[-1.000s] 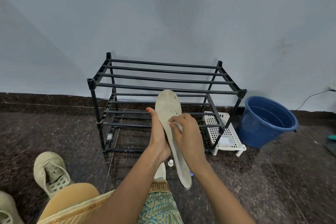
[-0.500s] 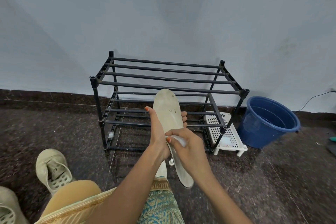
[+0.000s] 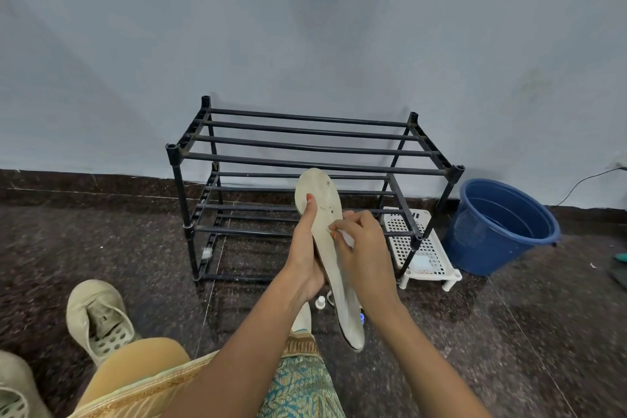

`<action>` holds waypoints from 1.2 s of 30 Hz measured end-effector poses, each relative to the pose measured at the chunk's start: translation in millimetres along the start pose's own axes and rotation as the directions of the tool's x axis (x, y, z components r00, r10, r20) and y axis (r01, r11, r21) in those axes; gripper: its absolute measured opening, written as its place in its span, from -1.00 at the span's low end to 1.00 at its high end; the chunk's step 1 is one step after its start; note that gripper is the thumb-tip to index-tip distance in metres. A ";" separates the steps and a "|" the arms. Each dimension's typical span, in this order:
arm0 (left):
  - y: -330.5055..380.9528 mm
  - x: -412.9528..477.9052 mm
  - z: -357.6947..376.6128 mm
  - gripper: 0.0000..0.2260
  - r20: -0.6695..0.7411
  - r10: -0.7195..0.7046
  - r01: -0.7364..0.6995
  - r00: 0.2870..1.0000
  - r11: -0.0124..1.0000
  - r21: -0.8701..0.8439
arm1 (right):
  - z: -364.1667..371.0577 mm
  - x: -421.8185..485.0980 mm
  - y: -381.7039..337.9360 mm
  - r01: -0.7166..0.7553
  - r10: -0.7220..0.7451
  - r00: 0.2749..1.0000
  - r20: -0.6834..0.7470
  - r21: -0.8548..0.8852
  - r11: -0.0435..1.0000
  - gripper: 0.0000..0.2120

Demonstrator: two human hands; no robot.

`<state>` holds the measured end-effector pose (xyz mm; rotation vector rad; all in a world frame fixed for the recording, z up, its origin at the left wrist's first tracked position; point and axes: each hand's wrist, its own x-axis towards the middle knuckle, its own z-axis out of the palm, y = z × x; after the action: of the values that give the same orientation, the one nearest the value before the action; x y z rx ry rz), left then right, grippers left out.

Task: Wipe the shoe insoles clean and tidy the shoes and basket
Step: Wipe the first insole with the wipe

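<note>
Mid-air before black shoe rack point(image 3: 315, 164): pale insole point(image 3: 322, 200), toe end up, heel end low near lap. Gripped along left edge by left hand point(image 3: 305, 254), thumb laid across face. Pressed at mid-length by right hand point(image 3: 368, 248), fingers curled round small white wipe point(image 3: 346, 238). On dark floor at left: beige shoe point(image 3: 98, 319), second shoe point(image 3: 13, 390) at frame edge. Right of rack: white perforated basket point(image 3: 429, 258), blue bucket point(image 3: 475, 248) near wall.

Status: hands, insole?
Left hand grips insole, toe end up. Right hand pinches wipe against it. Nothing blocking.
</note>
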<state>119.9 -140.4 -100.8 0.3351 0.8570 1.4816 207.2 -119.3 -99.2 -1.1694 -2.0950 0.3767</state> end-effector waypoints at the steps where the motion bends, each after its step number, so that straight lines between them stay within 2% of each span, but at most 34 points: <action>1: -0.2 0.2 0.0 -0.48 -0.002 0.003 -0.003 1.000 1.000 -0.001 | -1.1 1.9 0.8 0.021 -0.021 1.000 -0.018 -0.019 1.000 -0.87; 5: -0.2 -0.6 -0.6 -0.40 -0.017 0.016 -0.016 1.000 1.000 0.008 | -4.0 8.7 5.0 0.052 -0.052 0.998 -0.034 0.003 0.999 -0.90; 13: 1.6 3.5 -3.6 -0.21 -0.004 0.004 -0.004 1.000 0.998 -0.055 | -4.0 0.3 12.0 0.059 -0.062 0.996 0.063 0.058 0.997 -0.86; 19: 0.8 3.4 -3.2 -0.20 0.014 -0.015 0.015 1.000 0.998 -0.054 | -5.0 -0.2 14.1 0.048 -0.051 0.998 0.045 0.057 0.997 -0.87; 23: 0.5 0.3 -0.9 -0.31 -0.022 -0.006 0.006 1.000 1.000 -0.008 | -3.1 9.2 13.7 0.076 -0.076 0.997 0.003 0.041 0.996 -0.88; 26: 1.4 -0.6 -0.5 -0.26 0.001 -0.002 0.002 1.000 1.000 -0.013 | -0.9 8.0 14.2 0.084 -0.084 0.996 -0.010 0.029 0.996 -0.87; 31: 1.6 3.1 -3.5 -0.21 0.017 0.006 -0.004 1.000 0.996 -0.088 | -0.6 -2.0 13.2 0.045 -0.045 0.999 -0.001 0.058 0.997 -0.83; 36: 3.1 5.8 -5.2 -0.19 -0.001 0.040 -0.039 0.999 0.989 -0.146 | -6.4 -8.1 7.6 -0.049 0.046 0.999 0.026 0.163 0.985 -0.82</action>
<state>113.4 -136.2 -103.9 0.2457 0.7390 1.5710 219.3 -122.4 -102.4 -1.1241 -2.0159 0.5755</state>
